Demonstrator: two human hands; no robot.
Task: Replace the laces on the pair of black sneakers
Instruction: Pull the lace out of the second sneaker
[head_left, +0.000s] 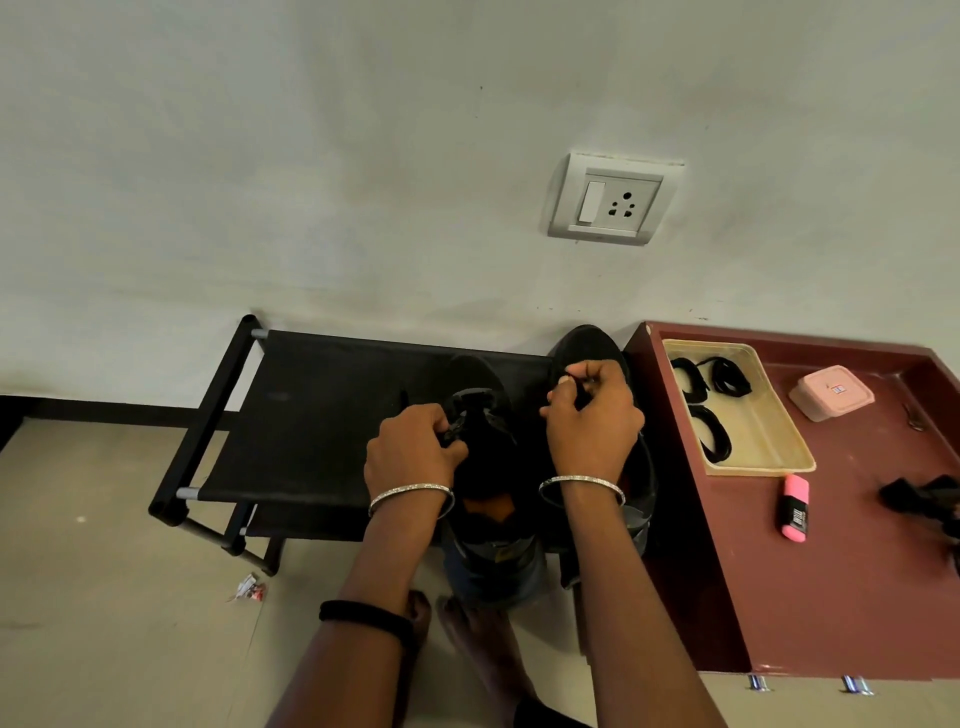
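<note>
both clamped — left grip (410, 452) on sneaker (488, 467), right grip (592, 415) on lace (575, 385); tray (758, 470), highlighter (795, 509) beside.

My feed is dim and flat: soft room light spreads evenly over the pale plastered wall (311, 156), and the white plastic socket plate (613, 200) casts only a faint shadow. The pair of black sneakers (483, 467) melts into the black fabric shoe rack (322, 415), so I lose detail where the left hand (410, 452) and right hand (592, 415) grip them. Wide-angle bend splays the maroon worktop (857, 571) at the right edge; the bottom edge looks soft.
</note>
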